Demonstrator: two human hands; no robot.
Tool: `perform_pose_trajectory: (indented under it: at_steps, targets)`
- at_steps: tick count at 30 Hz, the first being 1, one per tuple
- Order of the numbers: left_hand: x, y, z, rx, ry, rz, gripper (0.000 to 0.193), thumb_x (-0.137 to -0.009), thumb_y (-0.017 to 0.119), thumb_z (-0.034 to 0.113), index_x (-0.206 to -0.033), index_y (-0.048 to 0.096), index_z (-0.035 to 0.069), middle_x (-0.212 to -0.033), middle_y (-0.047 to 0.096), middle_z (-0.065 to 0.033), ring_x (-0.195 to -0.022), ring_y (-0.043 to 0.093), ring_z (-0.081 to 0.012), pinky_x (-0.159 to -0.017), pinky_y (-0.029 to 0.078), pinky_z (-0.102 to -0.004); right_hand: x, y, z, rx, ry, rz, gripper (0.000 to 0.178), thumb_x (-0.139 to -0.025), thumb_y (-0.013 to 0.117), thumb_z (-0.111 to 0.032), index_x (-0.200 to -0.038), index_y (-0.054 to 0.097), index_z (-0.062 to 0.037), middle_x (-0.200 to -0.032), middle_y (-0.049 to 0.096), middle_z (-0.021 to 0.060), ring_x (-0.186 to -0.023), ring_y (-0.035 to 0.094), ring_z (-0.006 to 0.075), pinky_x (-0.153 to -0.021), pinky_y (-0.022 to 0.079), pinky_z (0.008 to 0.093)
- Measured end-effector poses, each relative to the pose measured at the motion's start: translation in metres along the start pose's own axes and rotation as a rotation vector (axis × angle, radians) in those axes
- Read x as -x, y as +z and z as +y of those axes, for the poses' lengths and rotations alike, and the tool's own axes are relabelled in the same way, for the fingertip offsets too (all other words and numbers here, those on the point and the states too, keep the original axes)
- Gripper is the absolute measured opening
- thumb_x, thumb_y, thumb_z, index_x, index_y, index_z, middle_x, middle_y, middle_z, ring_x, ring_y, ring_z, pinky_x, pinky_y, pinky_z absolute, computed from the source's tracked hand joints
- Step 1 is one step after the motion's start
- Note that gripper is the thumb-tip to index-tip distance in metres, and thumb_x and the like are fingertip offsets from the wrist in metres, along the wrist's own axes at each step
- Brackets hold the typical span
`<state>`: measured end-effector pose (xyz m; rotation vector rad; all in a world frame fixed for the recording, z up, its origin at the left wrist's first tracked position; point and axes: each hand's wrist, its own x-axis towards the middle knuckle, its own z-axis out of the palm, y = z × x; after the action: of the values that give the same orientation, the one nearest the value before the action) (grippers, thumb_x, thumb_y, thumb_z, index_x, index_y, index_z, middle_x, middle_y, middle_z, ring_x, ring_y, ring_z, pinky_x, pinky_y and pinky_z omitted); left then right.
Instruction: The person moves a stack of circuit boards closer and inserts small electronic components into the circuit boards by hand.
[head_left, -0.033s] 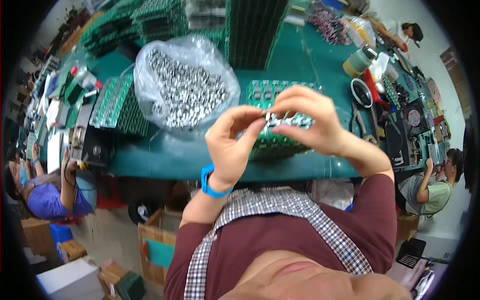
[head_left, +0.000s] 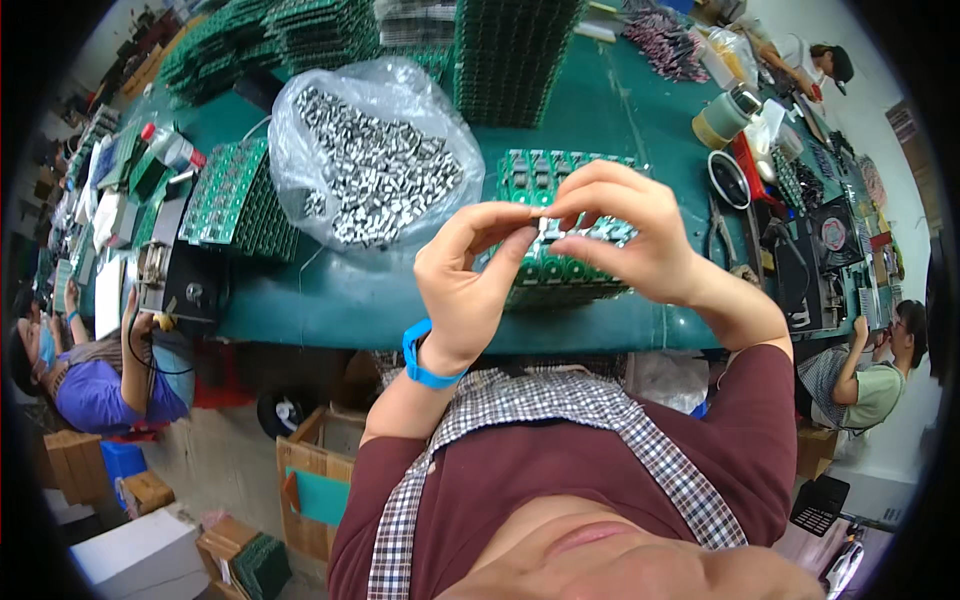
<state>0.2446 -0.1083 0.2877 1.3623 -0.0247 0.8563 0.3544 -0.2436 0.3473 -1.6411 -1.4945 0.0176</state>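
My left hand (head_left: 462, 270) is closed in a pinch at a small silver metal component (head_left: 547, 230). Thumb and index finger of my right hand (head_left: 640, 235) curl around the same piece from the other side, so the fingertips of both hands nearly meet. Beneath them stands a stack of green circuit boards (head_left: 545, 270) with rows of dark parts on its top face. More small silver pieces (head_left: 605, 232) show inside the curl of my right hand; whether they are held or sit on the board I cannot tell.
A clear plastic bag (head_left: 290, 180) full of small silver-and-black components lies open to the left. Boards in a tilted stack (head_left: 230, 200) stand beyond it, and a tall board stack (head_left: 510, 70) rises at the back. Pliers (head_left: 718, 235) and a bottle (head_left: 722, 120) are on the right.
Both hands stay at the same small component above the board stack, with only a slight shift of the fingers. The rest of the scene has shifted slightly in the picture.
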Motion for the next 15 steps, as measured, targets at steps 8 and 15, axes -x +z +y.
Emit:
perform_pose_trajectory:
  at_steps: [8,15]
  targets:
    - [0.005,0.003,-0.007,-0.197,0.174,0.005,0.017,-0.078,0.066,-0.007,-0.095,0.065,-0.001,-0.090,0.067,-0.0110,-0.085,0.066,-0.0178,-0.074,0.053,-0.0280,0.009,0.009,0.009,-0.125,0.098,0.004,0.021,-0.074,0.072,0.000,-0.093,0.064,-0.0015,-0.089,0.063,0.0077,-0.075,0.063,0.0146,-0.059,0.051,0.0250]
    - [0.004,0.000,-0.010,-0.270,0.286,-0.041,0.013,-0.076,0.067,-0.007,-0.087,0.063,-0.001,-0.087,0.067,-0.0122,-0.082,0.066,-0.0226,-0.072,0.052,-0.0301,0.015,0.009,0.010,-0.141,0.055,0.035,0.022,-0.074,0.072,0.003,-0.094,0.064,0.0015,-0.089,0.063,0.0101,-0.078,0.065,0.0163,-0.068,0.055,0.0268]
